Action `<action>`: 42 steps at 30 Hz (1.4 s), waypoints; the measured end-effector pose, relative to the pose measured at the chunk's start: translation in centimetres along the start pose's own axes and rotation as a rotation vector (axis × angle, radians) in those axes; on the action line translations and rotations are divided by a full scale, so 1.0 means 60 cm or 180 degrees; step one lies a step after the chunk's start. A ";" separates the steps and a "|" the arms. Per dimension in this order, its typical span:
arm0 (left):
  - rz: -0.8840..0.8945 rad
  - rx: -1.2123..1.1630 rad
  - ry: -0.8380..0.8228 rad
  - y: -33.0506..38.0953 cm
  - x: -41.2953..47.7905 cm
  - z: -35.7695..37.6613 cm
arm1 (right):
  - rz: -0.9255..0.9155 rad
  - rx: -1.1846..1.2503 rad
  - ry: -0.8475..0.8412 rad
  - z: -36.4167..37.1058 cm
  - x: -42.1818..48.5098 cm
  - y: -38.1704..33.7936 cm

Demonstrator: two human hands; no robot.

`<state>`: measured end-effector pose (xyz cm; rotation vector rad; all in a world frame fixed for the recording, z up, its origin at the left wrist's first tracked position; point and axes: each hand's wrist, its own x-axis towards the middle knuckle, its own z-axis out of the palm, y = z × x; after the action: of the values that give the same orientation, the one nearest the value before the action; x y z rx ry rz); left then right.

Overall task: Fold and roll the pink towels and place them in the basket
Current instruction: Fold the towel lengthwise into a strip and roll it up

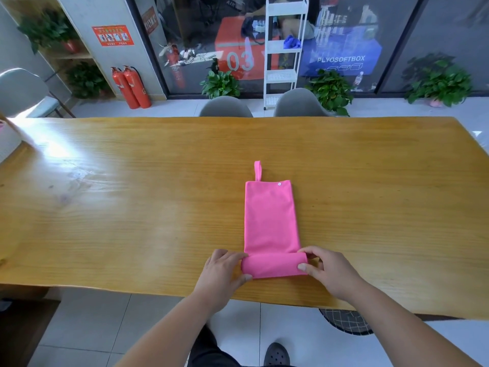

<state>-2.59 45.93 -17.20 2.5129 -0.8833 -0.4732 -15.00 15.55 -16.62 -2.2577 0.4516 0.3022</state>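
Observation:
A pink towel [270, 215] lies folded into a long narrow strip on the wooden table [132, 207], with its hanging loop pointing away from me. The near end is rolled up into a short roll. My left hand [222, 268] grips the roll's left end, thumb under and fingers over. My right hand [325, 268] pinches the right end between thumb and fingers. No basket shows in this view.
Two grey chairs [226, 107] stand at the table's far side, with a white shelf trolley [284, 54] and potted plants behind them. A wire basket-like chair base [344, 321] shows under the table's near edge at the right.

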 end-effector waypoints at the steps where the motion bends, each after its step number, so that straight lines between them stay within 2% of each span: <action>1: 0.0047 0.0141 -0.0099 -0.004 0.007 -0.003 | -0.0010 0.0001 -0.0041 -0.004 0.002 -0.002; 3: 0.0039 0.0335 -0.0248 -0.007 0.025 -0.013 | -0.0041 -0.0145 -0.0016 -0.010 0.007 -0.009; 6: -0.0090 0.0411 -0.0351 0.000 0.050 -0.032 | -0.0090 -0.0540 0.0421 -0.015 0.016 -0.022; 9: -0.0120 0.0329 0.0071 0.014 0.067 -0.044 | -0.0392 -0.0944 0.0805 -0.013 0.022 -0.047; 13: 0.0264 0.0576 0.0663 0.034 0.072 -0.028 | -0.0670 -0.1389 0.1032 0.012 0.033 -0.051; 17: 0.0430 0.0951 0.0976 0.021 0.063 0.003 | -0.0568 -0.1429 0.0839 0.020 0.022 -0.046; 24: 0.0237 0.1051 0.0290 0.017 0.050 -0.005 | -0.0276 -0.1745 0.0418 0.009 0.032 -0.065; 31: -0.0014 0.1371 0.0436 0.046 0.062 0.003 | -0.0362 -0.1699 0.0525 0.004 0.034 -0.057; 36: 0.0104 0.1497 0.0380 0.050 0.083 -0.009 | -0.0389 -0.1372 0.0450 -0.009 0.039 -0.071; 39: 0.0135 0.1214 0.0332 0.041 0.072 -0.006 | -0.0377 -0.1189 0.0301 -0.013 0.029 -0.059; 42: 0.0096 0.0740 0.0040 0.026 0.062 -0.016 | -0.0256 -0.0867 0.0069 -0.024 0.022 -0.039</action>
<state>-0.18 42.68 -16.24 2.7030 -1.0222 -0.3624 -12.74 15.63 -14.57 -2.5393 0.3464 0.3138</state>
